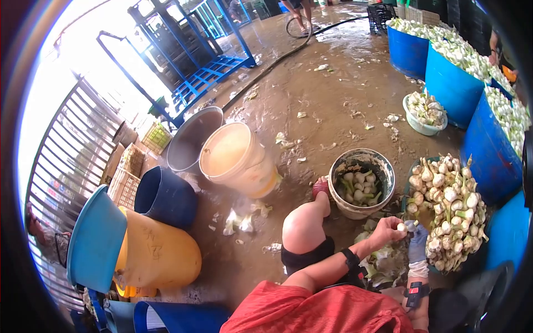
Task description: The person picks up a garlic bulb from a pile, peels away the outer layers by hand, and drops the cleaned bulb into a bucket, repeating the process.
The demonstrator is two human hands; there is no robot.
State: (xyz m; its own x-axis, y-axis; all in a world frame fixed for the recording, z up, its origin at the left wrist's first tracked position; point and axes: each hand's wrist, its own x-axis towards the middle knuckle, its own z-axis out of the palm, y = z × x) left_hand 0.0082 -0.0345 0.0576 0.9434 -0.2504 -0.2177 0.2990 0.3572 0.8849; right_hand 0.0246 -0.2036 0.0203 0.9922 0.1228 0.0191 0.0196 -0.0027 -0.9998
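My bare left hand is closed in a pinch on a small white garlic bulb. My right hand, in a grey-blue glove, meets it at the bulb with fingers closed; whether it also holds a tool cannot be made out. Just beyond my hands a dirty white bucket holds several trimmed garlic bulbs with green stems. Close on the right of my gloved hand is a big heap of garlic with roots and dry skins. Leaf scraps lie beneath my hands.
Blue tubs full of garlic line the right side, with a pale green basin beside them. To the left stand a cream bucket, a yellow barrel and a blue cart. A hose crosses the wet floor; people are farther off.
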